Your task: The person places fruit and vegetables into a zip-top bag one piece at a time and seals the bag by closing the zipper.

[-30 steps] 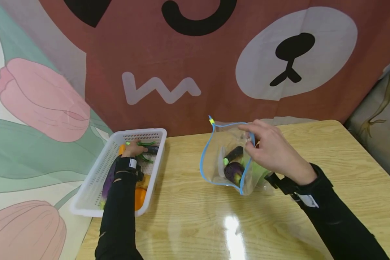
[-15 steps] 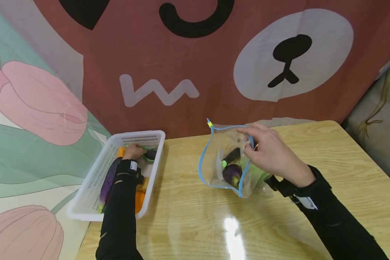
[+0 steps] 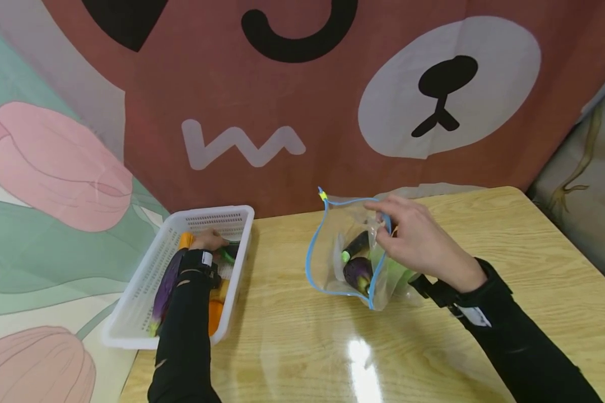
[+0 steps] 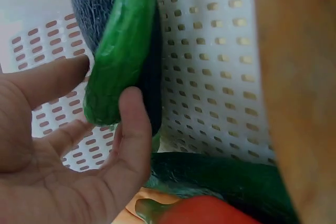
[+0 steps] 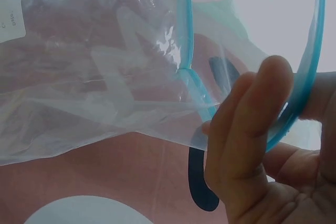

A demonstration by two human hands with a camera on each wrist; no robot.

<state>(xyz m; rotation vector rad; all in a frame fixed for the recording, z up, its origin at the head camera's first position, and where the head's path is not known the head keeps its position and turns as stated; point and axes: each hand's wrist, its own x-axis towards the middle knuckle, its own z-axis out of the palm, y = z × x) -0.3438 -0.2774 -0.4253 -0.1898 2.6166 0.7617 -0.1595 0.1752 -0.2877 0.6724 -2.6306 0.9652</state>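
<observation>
My left hand (image 3: 209, 240) reaches into the white basket (image 3: 238, 288). Its thumb and fingers close round the lower end of a green cucumber (image 4: 123, 45) in the left wrist view. Behind the cucumber lies a dark, glossy eggplant (image 4: 94, 3). On the right, my right hand (image 3: 418, 238) pinches the blue-edged rim of a clear zip bag (image 3: 308, 266), whose mouth is spread. Inside the bag sit a dark vegetable with a green end (image 3: 357, 245), a round purple eggplant (image 3: 358, 272) and something pale green (image 3: 394, 274).
The basket also holds a long purple eggplant (image 3: 165, 285), an orange round item (image 3: 214, 316), a dark green vegetable (image 4: 220, 177) and a red pepper (image 4: 205, 211). A wooden table (image 3: 282, 336) meets a printed cloth (image 3: 232, 184) at the back.
In the basket, my left hand's fingers have closed in on the cucumber. My right hand keeps its hold on the bag rim. The head view has shifted slightly.
</observation>
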